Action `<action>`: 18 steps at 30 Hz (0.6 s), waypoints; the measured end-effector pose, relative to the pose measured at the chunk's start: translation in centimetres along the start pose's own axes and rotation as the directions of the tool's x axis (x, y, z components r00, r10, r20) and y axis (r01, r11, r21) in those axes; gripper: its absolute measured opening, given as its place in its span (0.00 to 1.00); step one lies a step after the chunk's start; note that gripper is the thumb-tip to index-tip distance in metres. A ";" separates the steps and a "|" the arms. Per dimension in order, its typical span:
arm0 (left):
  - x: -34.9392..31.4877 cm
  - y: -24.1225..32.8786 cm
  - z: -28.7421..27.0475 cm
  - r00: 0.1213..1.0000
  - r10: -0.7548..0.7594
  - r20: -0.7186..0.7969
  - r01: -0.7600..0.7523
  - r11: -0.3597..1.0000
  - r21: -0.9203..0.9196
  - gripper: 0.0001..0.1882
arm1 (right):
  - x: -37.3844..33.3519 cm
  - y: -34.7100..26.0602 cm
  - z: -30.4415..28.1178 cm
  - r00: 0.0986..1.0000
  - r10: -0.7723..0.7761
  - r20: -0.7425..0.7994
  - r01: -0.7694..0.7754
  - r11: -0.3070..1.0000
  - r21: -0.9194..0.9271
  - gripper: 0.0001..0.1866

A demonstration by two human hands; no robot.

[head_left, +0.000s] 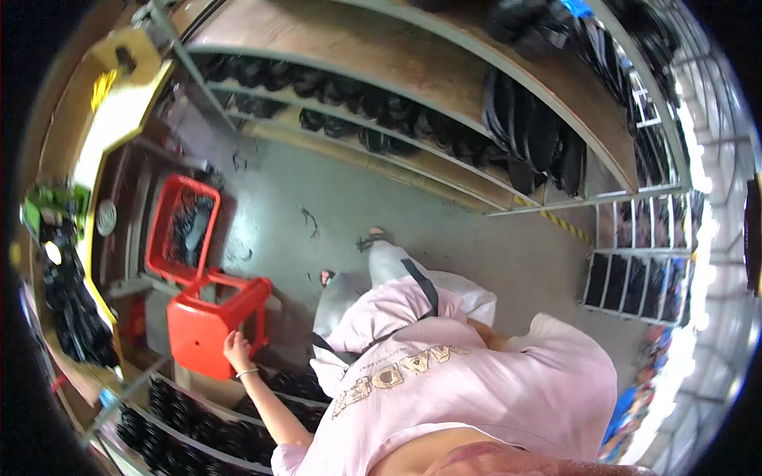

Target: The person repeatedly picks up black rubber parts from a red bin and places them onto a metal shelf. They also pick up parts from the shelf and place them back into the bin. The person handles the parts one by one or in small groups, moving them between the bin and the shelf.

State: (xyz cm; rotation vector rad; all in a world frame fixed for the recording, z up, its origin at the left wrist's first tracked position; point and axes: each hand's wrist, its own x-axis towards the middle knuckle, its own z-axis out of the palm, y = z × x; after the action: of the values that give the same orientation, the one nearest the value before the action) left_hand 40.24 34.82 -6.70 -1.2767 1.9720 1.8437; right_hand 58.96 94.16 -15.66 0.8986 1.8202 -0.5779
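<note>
My left hand (236, 351), with a thin bracelet at the wrist, is at the edge of a red plastic stool (208, 321). Its fingers look curled against the seat's rim. The stool has a small hole in its seat, and its legs show toward the right. Just beyond it stands a red plastic basket (158, 252) with black strips and scraps inside. On my right, only a bit of forearm shows past the loose pink sleeve; the right hand itself is hidden. A whitish thing (468, 295) hangs by my right hip, its kind unclear.
Shelves (333, 47) across the far side carry rows of black parts. A yellow-edged workbench (94, 214) with a green machine (59, 208) runs along the left. Racks of black parts (198, 428) stand at lower left, another rack (635, 282) at right. Black scraps (309, 222) litter the floor.
</note>
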 end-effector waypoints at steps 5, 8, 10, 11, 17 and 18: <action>-2.1 -6.5 -5.2 0.928 -0.269 -0.258 0.158 0.911 -0.382 0.17 | 0.1 -11.0 -8.4 0.885 -0.260 -0.386 0.167 0.952 -0.258 0.12; -2.4 -11.7 -1.9 0.889 -0.432 -0.155 0.259 0.751 -0.608 0.14 | -0.8 -19.5 -14.6 0.959 -0.051 -0.280 0.169 0.892 0.419 0.08; -2.7 -12.7 3.0 0.858 -0.512 -0.037 0.375 0.674 -0.637 0.13 | -0.7 -24.1 -16.5 0.969 -0.058 -0.240 0.182 0.825 0.535 0.06; -2.5 -12.4 4.9 0.846 -0.534 0.021 0.427 0.653 -0.625 0.12 | -0.8 -27.0 -16.9 0.968 -0.082 -0.236 0.193 0.846 0.498 0.07; 10.2 -10.3 1.7 0.854 -0.320 -0.410 0.112 0.883 -0.457 0.16 | 5.1 -45.3 -15.5 0.785 -0.617 -0.051 0.578 0.761 -0.295 0.10; 13.1 -9.5 -0.7 0.836 -0.260 -0.482 0.060 0.918 -0.391 0.20 | 7.7 -47.6 -15.5 0.698 -0.712 0.078 0.713 0.682 -0.161 0.12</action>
State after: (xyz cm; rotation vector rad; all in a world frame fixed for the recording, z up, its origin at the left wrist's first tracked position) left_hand 38.61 29.27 -21.78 -2.1975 1.6887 1.9817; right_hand 10.73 78.67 -16.85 0.0073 2.1572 -0.8727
